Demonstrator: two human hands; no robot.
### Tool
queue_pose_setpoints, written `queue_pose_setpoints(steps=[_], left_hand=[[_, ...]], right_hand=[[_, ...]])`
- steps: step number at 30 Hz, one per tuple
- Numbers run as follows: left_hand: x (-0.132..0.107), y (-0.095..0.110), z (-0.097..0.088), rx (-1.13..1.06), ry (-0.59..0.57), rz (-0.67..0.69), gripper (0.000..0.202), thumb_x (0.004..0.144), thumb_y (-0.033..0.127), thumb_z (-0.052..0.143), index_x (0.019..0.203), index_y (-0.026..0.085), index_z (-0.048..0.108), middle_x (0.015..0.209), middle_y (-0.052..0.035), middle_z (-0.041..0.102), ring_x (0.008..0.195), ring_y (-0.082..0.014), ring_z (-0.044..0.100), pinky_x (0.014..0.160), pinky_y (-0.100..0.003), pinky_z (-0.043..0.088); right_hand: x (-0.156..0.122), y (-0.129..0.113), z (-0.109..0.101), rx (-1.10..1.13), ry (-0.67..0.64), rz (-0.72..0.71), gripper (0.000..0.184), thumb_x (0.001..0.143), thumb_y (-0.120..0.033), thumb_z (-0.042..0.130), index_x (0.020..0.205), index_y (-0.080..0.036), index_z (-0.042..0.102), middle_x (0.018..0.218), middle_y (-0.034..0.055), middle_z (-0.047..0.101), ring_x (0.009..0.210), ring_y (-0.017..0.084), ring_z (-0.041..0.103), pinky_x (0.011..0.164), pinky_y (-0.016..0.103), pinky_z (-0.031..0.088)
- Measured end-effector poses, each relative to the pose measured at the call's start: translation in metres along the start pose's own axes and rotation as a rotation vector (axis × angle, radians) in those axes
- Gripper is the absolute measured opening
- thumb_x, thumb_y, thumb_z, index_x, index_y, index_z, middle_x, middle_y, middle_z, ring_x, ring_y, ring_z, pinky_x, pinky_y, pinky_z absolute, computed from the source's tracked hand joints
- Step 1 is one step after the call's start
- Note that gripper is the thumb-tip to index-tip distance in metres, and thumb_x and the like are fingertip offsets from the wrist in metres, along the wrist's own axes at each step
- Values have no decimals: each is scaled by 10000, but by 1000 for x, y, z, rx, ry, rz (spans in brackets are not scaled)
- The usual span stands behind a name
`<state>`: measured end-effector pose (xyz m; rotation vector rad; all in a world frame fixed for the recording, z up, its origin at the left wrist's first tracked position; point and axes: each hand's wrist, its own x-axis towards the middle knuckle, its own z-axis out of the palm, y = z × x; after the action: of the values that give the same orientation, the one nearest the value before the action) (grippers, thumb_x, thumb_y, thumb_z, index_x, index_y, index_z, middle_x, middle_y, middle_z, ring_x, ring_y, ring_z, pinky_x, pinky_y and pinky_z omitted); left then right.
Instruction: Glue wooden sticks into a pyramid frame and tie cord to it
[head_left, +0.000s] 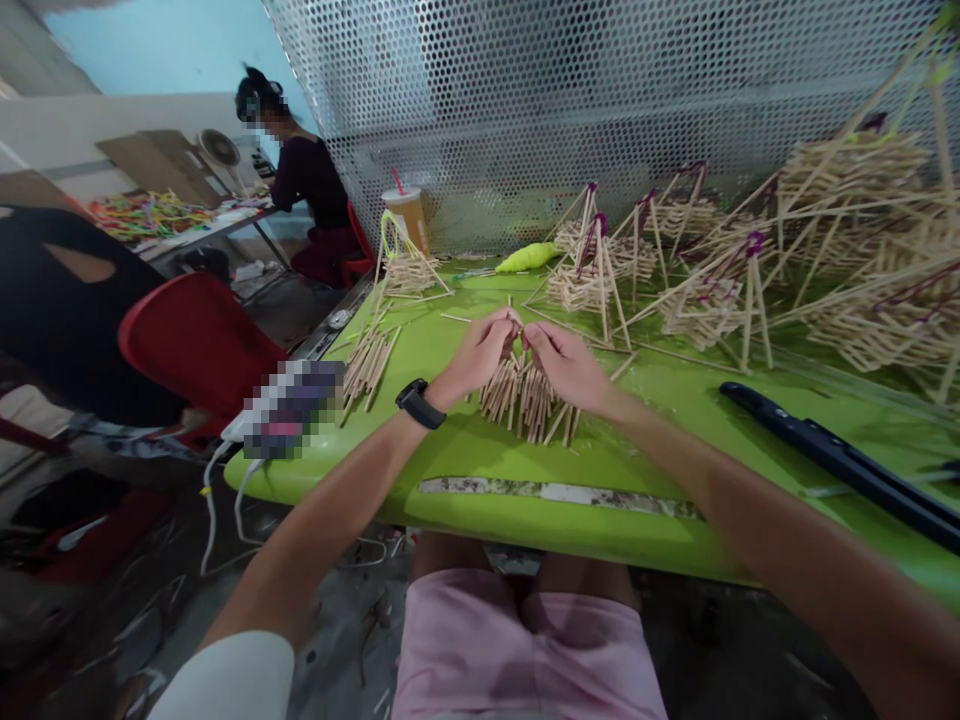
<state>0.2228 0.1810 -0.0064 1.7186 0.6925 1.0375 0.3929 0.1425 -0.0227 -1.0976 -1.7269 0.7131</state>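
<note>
My left hand (484, 352) and my right hand (564, 362) meet above a small stack of thin wooden sticks (525, 395) on the green table (480, 490). Both hands have their fingers curled and pinched together at the top of the stick stack, fingertips almost touching each other. What exactly sits between the fingertips is too small to make out. A black watch (420, 404) is on my left wrist.
Several finished stick structures (592, 270) with purple ties stand at the back and right. Loose sticks (367, 365) lie at the left, a long black tool (840, 460) at the right. A drink cup (409, 215), a perforated metal screen, red chairs and a seated person (307, 190) at far left.
</note>
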Motion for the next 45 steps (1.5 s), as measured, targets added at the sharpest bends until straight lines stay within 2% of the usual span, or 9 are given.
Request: queue_pose_setpoints(steps=[4,6,14,21,24,30,34,39,45], left_hand=[[1,-6,-1,21,9,7,410,1073,479,524,761,221,459,651,47,365,541,-107,298,517,-250,252],[0,-8,-1,27,0,15,414,1079,501,539,784,219,468,670,44,381,553,-107,310,520,-249,255],[-6,1,9,-87,24,-50,355,1128,430,470,844,216,461,688,58,370,561,-97,330,535,-214,306],[-6,9,14,-153,51,-94,342,1138,306,439,810,211,438,691,60,386,547,-79,342,529,-187,323],[-6,8,18,-184,68,-102,337,1144,261,387,813,217,427,673,65,378,532,-79,340,520,-189,319],[-6,4,25,-167,129,-80,378,1144,356,414,789,228,395,649,69,359,524,-89,332,508,-208,319],[-6,-2,25,-71,179,-21,369,1137,243,358,774,217,425,680,45,394,575,-105,365,540,-225,336],[-3,-15,26,18,253,33,398,1135,296,398,747,214,429,710,31,408,640,-124,386,591,-240,348],[-3,-16,20,80,229,93,385,1135,369,422,778,225,433,691,40,403,619,-132,357,595,-262,314]], right_hand=[[-1,-8,-5,-158,46,-62,361,1096,-487,479,858,-244,602,710,9,587,602,170,446,609,315,306],[-2,-10,-6,-194,54,-67,323,1092,-436,485,880,-240,631,738,23,633,585,166,447,604,319,303],[-5,-8,-1,-341,161,-139,259,1072,-334,504,906,-237,676,748,42,596,624,178,455,649,331,319],[-10,-14,1,-466,154,-198,314,1103,-318,428,907,-242,662,806,73,643,691,202,511,656,332,361],[-12,-13,2,-545,158,-207,348,1122,-327,387,975,-231,687,827,87,660,690,203,521,626,324,350],[-15,-13,5,-748,140,-172,373,1101,-225,361,1198,-194,719,891,125,699,656,196,540,567,322,319],[-17,-16,8,-835,82,-145,428,1064,-141,325,1270,-145,701,933,167,719,649,206,568,568,338,331],[-17,-16,14,-670,109,-114,361,1084,-204,352,1174,-181,700,864,141,699,672,213,563,593,327,361],[-10,-21,5,-245,173,-121,328,1094,-459,504,900,-250,667,707,33,599,593,185,452,600,328,316]])
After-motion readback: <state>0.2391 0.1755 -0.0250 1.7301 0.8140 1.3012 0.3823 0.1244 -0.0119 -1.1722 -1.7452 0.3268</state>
